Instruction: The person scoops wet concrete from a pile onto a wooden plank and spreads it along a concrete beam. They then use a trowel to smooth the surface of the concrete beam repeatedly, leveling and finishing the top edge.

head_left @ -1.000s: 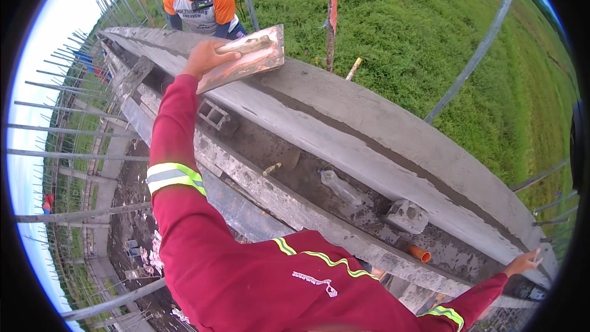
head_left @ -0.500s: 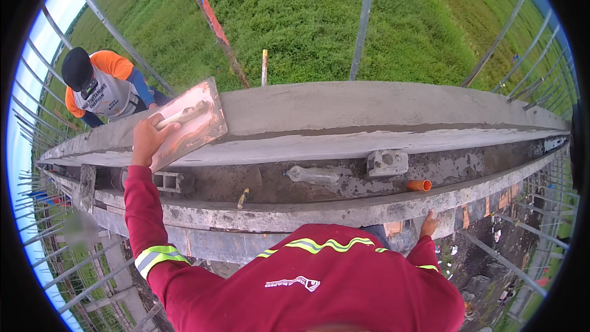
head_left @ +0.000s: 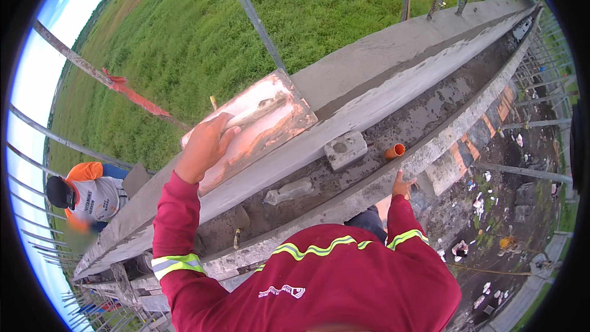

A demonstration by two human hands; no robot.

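My left hand (head_left: 206,147) is closed around the handle of a plastering float (head_left: 276,138), a wide rectangular board with worn pink and bare patches. The float lies over the fresh grey top of a long concrete wall (head_left: 362,55), hiding the surface beneath it. On the near side, my right hand (head_left: 402,185) rests at the rough edge of a lower concrete ledge (head_left: 430,155), index finger stretched out and nothing in it. An orange pipe end (head_left: 395,151) sticks up close by that hand.
In the channel between wall and ledge lie a concrete block (head_left: 345,149), a clear plastic bottle (head_left: 290,190) and a trowel (head_left: 238,238). A co-worker (head_left: 89,193) is beyond the wall at left. A metal pole (head_left: 252,18) rises behind the wall; debris-strewn ground lies far below right.
My view has turned, so the wall now slants up to the right. My left hand has moved the float rightward along the wall top. My right hand stays at the ledge.
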